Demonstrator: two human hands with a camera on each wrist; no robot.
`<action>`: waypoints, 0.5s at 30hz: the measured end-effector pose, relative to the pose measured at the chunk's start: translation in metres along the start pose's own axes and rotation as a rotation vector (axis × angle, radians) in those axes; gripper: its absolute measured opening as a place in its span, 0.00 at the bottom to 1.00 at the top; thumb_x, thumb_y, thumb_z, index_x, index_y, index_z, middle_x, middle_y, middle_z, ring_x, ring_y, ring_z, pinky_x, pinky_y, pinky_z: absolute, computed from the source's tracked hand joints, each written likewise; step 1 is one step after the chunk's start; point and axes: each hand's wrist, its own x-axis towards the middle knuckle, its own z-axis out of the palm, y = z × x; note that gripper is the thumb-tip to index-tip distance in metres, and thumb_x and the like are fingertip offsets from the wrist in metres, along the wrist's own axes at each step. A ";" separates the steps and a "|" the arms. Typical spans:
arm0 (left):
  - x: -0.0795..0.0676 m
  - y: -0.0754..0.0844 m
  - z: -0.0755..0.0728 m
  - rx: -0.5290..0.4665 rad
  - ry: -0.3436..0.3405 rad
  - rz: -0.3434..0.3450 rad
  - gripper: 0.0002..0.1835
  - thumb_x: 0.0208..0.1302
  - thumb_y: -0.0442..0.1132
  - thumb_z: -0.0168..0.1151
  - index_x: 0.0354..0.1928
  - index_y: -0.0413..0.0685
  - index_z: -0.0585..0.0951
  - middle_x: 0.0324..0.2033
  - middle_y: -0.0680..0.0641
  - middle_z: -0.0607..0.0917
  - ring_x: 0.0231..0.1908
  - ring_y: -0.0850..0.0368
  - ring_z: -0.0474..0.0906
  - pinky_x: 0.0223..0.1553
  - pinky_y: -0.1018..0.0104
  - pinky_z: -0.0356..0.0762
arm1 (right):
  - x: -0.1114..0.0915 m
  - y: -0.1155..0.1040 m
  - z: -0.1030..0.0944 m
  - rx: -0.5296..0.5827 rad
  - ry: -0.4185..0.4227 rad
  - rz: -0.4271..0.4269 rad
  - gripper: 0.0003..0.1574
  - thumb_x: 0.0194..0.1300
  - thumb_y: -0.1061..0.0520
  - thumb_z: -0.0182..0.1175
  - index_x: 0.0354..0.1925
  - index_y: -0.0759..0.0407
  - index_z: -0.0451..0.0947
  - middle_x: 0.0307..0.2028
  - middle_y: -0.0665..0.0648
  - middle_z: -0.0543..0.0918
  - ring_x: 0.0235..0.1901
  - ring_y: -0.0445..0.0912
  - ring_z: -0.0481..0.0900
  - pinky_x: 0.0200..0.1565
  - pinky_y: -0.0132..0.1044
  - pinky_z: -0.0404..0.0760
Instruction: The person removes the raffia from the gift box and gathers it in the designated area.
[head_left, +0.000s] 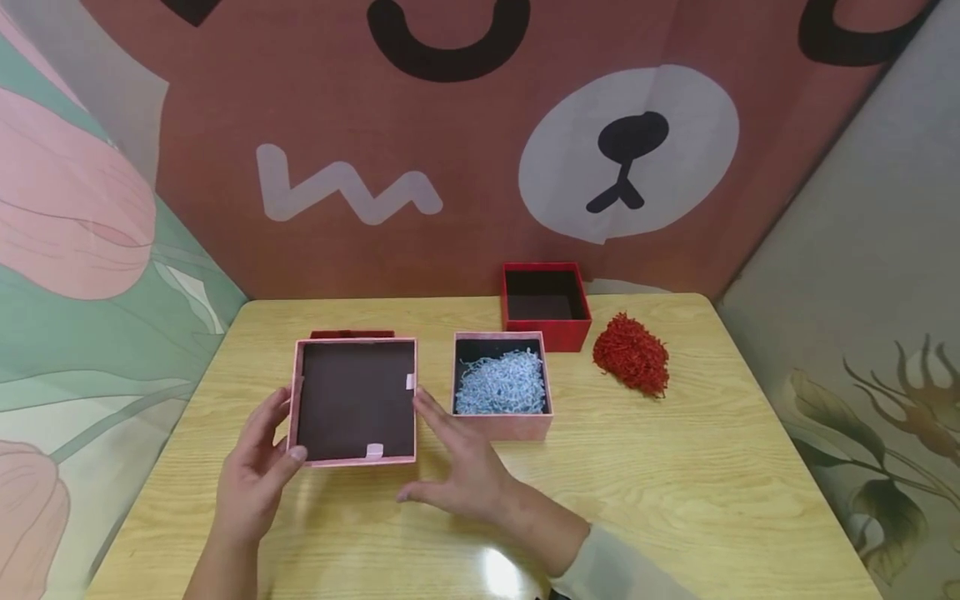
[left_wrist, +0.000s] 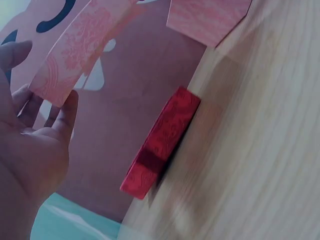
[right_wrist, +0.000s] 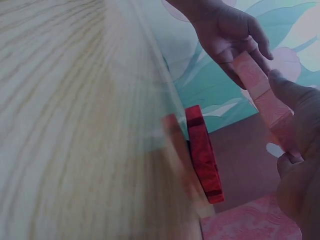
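Note:
A shallow pink box lid (head_left: 356,400) is held above the table, its dark inside facing the head camera and pale tabs at two edges. My left hand (head_left: 255,467) grips its left side, thumb at the near corner. On the opposite side, my right hand (head_left: 476,471) touches the rim with extended fingers, thumb spread apart. The lid's patterned side wall (left_wrist: 82,50) shows in the left wrist view. Right of the lid stands an open pink box (head_left: 510,427) holding blue shredded paper (head_left: 502,383).
Behind the held lid lies a red lid (head_left: 352,334), seen more fully as the red lid (left_wrist: 160,145) in the left wrist view. An open red box (head_left: 551,333) stands at the back, beside a pile of red shredded paper (head_left: 633,354). Walls border the wooden table (head_left: 675,500).

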 end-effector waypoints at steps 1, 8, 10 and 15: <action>-0.001 0.000 -0.002 -0.009 0.001 -0.003 0.40 0.54 0.02 0.45 0.73 0.16 0.54 0.74 0.33 0.63 0.73 0.44 0.60 0.64 0.61 0.76 | 0.000 0.000 0.002 -0.001 -0.001 0.008 0.74 0.50 0.44 0.83 0.83 0.52 0.50 0.81 0.50 0.53 0.77 0.50 0.59 0.72 0.50 0.67; -0.010 0.002 -0.010 0.001 -0.002 -0.058 0.42 0.50 0.00 0.50 0.71 0.14 0.55 0.74 0.29 0.59 0.75 0.45 0.61 0.64 0.58 0.75 | 0.000 0.003 0.016 -0.041 0.001 0.057 0.70 0.55 0.43 0.80 0.83 0.51 0.51 0.81 0.50 0.53 0.77 0.51 0.60 0.72 0.51 0.66; -0.014 0.003 -0.013 0.028 -0.016 -0.087 0.45 0.48 0.00 0.52 0.72 0.15 0.55 0.75 0.29 0.58 0.75 0.45 0.62 0.64 0.59 0.75 | 0.000 0.005 0.019 -0.043 0.003 0.066 0.68 0.57 0.43 0.78 0.83 0.52 0.51 0.81 0.51 0.53 0.76 0.52 0.61 0.72 0.51 0.67; -0.022 0.006 -0.022 0.194 -0.032 -0.201 0.52 0.43 0.03 0.64 0.75 0.23 0.59 0.77 0.32 0.57 0.75 0.51 0.61 0.67 0.66 0.72 | 0.001 0.007 0.026 -0.012 0.011 0.102 0.63 0.60 0.47 0.78 0.82 0.54 0.54 0.80 0.52 0.55 0.75 0.51 0.63 0.72 0.48 0.66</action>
